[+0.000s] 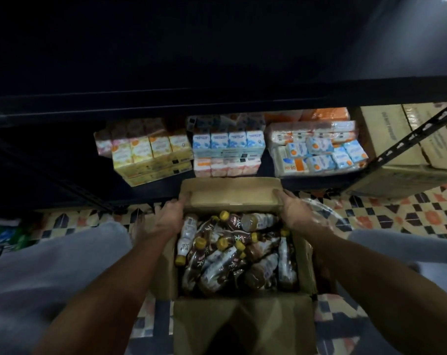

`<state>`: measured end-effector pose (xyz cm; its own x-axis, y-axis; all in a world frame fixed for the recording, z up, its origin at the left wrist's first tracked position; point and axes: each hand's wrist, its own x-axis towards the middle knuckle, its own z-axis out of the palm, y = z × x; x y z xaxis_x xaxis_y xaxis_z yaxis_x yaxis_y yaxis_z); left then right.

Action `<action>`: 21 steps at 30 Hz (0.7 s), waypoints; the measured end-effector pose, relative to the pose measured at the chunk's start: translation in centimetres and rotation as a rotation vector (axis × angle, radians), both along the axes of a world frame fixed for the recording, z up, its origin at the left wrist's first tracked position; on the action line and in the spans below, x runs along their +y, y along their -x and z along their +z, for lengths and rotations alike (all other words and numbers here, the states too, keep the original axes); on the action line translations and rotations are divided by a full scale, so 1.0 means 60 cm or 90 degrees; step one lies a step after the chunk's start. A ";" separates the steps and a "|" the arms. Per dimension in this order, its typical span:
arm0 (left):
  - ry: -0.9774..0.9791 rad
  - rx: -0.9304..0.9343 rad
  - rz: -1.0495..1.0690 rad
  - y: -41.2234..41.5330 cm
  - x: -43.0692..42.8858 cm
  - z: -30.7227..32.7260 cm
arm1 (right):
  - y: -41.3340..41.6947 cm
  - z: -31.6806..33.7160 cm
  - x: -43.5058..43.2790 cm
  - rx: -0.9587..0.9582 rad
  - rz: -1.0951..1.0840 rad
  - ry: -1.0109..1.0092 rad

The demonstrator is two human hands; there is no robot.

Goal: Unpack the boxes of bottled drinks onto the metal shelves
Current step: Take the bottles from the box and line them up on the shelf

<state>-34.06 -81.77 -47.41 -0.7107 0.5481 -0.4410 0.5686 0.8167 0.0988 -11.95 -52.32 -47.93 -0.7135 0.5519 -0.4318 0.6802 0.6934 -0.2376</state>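
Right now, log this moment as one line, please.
box: open | left hand: grips flap, left end | right hand: grips flap, right end | bottles: jumbled inside box | shelf: holds cartons

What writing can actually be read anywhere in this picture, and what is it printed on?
"lo lo", perhaps: blue-and-orange carton pack.
Brown bottles in the open box: label lettering blurred, unreadable.
Yellow cartons, blue cartons: print too small.
Cardboard box at right: a printed line, too blurred.
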 end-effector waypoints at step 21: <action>-0.141 0.021 0.081 -0.083 -0.056 -0.023 | -0.078 -0.030 -0.071 0.127 -0.033 -0.017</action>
<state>-29.05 -85.12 -48.79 -0.7923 0.5339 -0.2953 0.4681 0.8423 0.2671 -7.25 -56.58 -49.74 -0.7538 0.5996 -0.2690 0.6563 0.6665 -0.3535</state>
